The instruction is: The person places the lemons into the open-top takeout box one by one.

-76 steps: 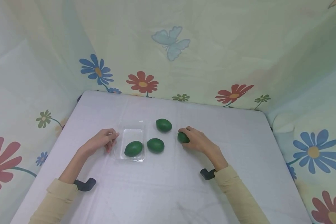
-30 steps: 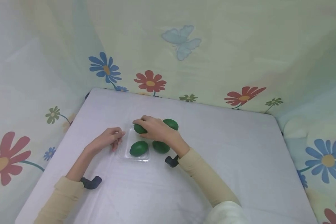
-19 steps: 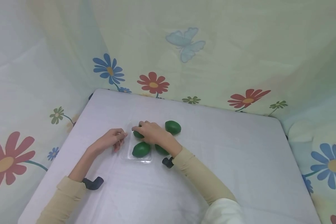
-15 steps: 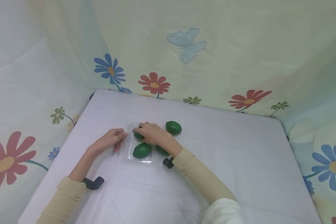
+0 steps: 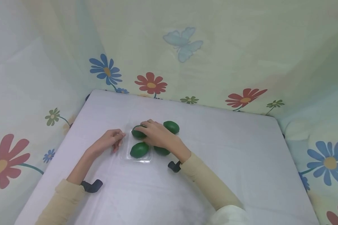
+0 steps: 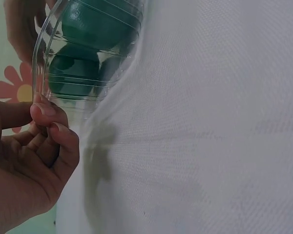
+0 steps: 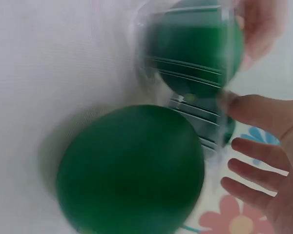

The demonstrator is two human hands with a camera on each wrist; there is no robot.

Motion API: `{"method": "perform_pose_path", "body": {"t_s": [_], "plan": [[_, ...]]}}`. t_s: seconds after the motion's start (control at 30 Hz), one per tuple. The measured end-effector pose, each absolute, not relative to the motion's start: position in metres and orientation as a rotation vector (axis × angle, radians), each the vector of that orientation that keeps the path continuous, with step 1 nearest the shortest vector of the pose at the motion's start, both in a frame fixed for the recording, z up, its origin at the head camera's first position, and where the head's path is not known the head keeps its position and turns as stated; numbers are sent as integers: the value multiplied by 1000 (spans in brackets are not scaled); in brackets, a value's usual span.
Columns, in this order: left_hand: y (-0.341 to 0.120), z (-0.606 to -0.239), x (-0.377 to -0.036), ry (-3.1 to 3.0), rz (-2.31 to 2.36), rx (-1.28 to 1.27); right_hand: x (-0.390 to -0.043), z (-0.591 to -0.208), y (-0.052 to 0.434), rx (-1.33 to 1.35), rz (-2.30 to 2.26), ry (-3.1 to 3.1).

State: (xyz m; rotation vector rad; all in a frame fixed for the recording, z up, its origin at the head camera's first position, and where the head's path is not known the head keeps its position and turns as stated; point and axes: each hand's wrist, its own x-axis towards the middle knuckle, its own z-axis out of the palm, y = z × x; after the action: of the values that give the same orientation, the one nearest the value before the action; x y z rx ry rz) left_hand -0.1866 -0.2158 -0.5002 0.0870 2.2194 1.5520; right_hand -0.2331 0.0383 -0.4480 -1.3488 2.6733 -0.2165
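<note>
Far lime (image 5: 138, 132) sits in the clear tray (image 5: 137, 160) mid-frame, next to the near lime (image 5: 139, 150). Only my left wrist view shows my left hand (image 6: 24, 165) pinching the tray rim between thumb and curled fingers. My right hand (image 5: 157, 136) lies over the far lime; in the right wrist view its fingers (image 7: 254, 151) look spread and loose, with a third lime (image 7: 132, 168) filling the bottom. No writing anywhere.

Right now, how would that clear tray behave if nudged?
The clear tray looks thin and ribbed, so it probably flexes. It likely slides easily on the smooth cloth; the left hand pinches its rim. The green fruits would add weight.
</note>
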Motion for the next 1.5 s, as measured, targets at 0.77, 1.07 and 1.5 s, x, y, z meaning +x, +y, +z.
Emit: {"method": "perform_pose_path", "body": {"t_s": [0.77,1.07,1.5], "plan": [[-218,-499,-185,2200,1561,85,-236,-436,130,-1046,-512,2789],[-215,-501,-186,2176,1583,69,-260,-468,124,-791,-360,2697],[-217,-506,-187,2199,1584,70,-267,-484,119,-848,-406,2755]]}}
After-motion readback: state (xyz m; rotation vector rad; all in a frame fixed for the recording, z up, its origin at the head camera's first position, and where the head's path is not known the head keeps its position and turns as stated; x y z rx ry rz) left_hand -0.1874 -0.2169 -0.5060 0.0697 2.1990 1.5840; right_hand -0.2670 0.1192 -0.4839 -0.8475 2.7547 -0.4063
